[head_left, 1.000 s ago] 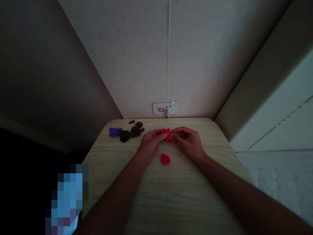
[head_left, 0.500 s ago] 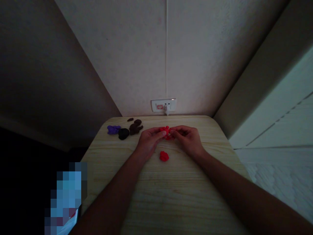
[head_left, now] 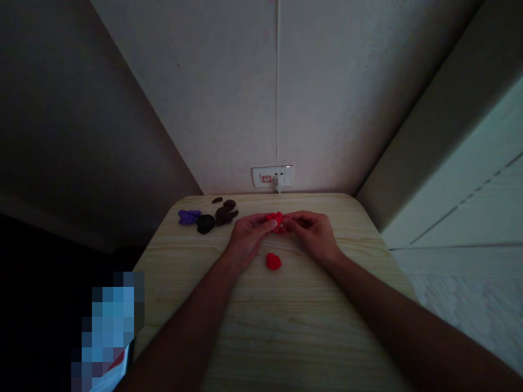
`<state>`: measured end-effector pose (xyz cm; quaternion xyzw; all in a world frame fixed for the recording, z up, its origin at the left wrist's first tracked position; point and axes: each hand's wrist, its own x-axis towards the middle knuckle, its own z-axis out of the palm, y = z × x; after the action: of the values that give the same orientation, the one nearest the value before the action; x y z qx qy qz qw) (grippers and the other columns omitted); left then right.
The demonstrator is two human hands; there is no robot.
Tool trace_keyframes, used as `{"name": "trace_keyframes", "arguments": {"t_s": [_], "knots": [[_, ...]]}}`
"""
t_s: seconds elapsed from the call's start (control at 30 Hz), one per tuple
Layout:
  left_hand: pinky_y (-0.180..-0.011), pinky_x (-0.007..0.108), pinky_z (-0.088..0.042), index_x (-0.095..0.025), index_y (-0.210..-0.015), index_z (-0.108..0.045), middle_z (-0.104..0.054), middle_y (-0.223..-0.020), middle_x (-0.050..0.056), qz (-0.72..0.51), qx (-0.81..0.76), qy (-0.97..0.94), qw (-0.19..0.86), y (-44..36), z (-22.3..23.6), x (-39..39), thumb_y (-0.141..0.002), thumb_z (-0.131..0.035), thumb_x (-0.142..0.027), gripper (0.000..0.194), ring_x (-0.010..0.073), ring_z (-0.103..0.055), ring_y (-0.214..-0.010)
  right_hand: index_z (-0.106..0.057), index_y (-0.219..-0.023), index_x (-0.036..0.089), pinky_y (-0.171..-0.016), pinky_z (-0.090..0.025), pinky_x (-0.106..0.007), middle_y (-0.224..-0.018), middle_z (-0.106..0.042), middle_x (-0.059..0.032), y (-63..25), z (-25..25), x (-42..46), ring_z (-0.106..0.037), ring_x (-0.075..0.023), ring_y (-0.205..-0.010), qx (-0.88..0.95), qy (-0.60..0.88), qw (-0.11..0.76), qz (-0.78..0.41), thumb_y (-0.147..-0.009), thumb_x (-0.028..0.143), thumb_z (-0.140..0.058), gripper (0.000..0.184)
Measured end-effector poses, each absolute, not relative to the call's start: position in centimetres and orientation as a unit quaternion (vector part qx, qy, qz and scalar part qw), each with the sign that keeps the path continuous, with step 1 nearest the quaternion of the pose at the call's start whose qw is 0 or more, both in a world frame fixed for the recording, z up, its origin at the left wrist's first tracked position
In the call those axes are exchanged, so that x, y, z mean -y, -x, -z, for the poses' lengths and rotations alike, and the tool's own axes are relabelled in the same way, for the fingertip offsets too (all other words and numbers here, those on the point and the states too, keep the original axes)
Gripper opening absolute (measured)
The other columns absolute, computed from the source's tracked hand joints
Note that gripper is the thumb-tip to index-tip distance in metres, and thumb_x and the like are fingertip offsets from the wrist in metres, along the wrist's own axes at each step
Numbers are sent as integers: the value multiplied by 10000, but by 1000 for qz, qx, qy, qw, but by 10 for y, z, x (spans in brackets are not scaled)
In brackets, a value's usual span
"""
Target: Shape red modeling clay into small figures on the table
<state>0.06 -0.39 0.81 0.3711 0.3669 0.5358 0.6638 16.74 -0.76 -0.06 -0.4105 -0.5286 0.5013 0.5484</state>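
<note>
Between my two hands is a small red clay figure with several stubby bits sticking out around a rounder middle. My left hand grips its left side, the thumb lying across the front. From the right, my right hand pinches its edge between thumb and fingers. Parts of the figure are hidden behind the fingertips. Nearer to me, a loose red clay lump rests on the wooden table, apart from both hands.
At the table's back left lie a purple clay piece, a black clay lump and brown clay pieces. A wall socket with a white plug sits just above the back edge. A blurred-out bright screen-like shape is at lower left.
Both hands keep hold of the red clay figure, and the right fingertips have shifted slightly on its edge. The whole view has moved a little; the loose clay lies as before.
</note>
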Motion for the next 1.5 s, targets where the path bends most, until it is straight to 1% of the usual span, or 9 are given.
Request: {"name": "trace_keyframes", "arguments": {"t_s": [0.23,0.4,0.57,0.67,0.83,1.03,1.2,1.3,1.5], "knots": [[-827,314,-546,-114,-854,-806,-788,-871,100,-536,-367,-363,668,0,-8,3,-619,-890,-199,264,160,-694,-779,-788,-818,190,-719,-618,-353,-768,-783,-64,-166,-1,8,-730,-208,-693,533,411,546,-498,-703,495,-845,331],[-864,310,-543,-116,-882,-805,-789,-923,109,-536,-355,-358,677,1,-6,1,-664,-868,-205,244,165,-707,-832,-768,-897,191,-705,-622,-332,-788,-784,-53,-165,-1,8,-730,-188,-682,499,409,569,-510,-664,461,-883,375],[-879,319,-545,-115,-886,-801,-789,-930,110,-535,-359,-347,681,1,-6,1,-663,-871,-200,249,169,-712,-837,-769,-859,186,-683,-619,-329,-762,-778,-55,-166,-3,8,-724,-189,-664,501,413,562,-512,-665,484,-875,371],[-881,317,-547,-110,-886,-802,-790,-933,112,-533,-361,-346,683,1,-6,1,-658,-873,-197,254,169,-713,-840,-773,-829,190,-682,-616,-329,-738,-772,-50,-167,-4,9,-718,-190,-658,509,414,557,-509,-683,492,-860,346],[-823,296,-546,-107,-878,-804,-789,-912,111,-531,-366,-351,679,1,-5,2,-668,-874,-228,252,158,-704,-810,-754,-805,196,-636,-593,-308,-713,-753,-42,-165,-4,11,-694,-183,-627,531,415,555,-487,-736,487,-821,306],[-844,325,-543,-115,-849,-805,-789,-895,108,-535,-368,-351,675,0,-8,3,-600,-913,-216,290,171,-703,-809,-739,-824,190,-618,-575,-297,-712,-745,-44,-164,0,11,-676,-178,-616,547,427,545,-471,-784,523,-771,337],[-847,347,-544,-128,-855,-807,-789,-889,101,-533,-362,-369,670,-1,-9,4,-620,-894,-217,266,177,-704,-796,-720,-810,191,-623,-567,-298,-726,-746,-50,-163,-1,10,-670,-178,-626,553,425,536,-475,-799,550,-746,361],[-844,339,-543,-125,-854,-807,-787,-887,99,-535,-361,-369,669,0,-8,4,-626,-891,-215,260,176,-702,-806,-713,-804,192,-628,-567,-298,-723,-743,-48,-163,-2,11,-671,-176,-631,558,421,534,-475,-806,555,-740,364],[-861,319,-534,-107,-879,-801,-784,-918,108,-533,-358,-352,680,1,-7,2,-648,-876,-202,261,167,-704,-830,-700,-852,197,-624,-570,-290,-736,-737,-39,-163,-1,11,-674,-166,-630,556,405,543,-481,-814,525,-748,334]]}}
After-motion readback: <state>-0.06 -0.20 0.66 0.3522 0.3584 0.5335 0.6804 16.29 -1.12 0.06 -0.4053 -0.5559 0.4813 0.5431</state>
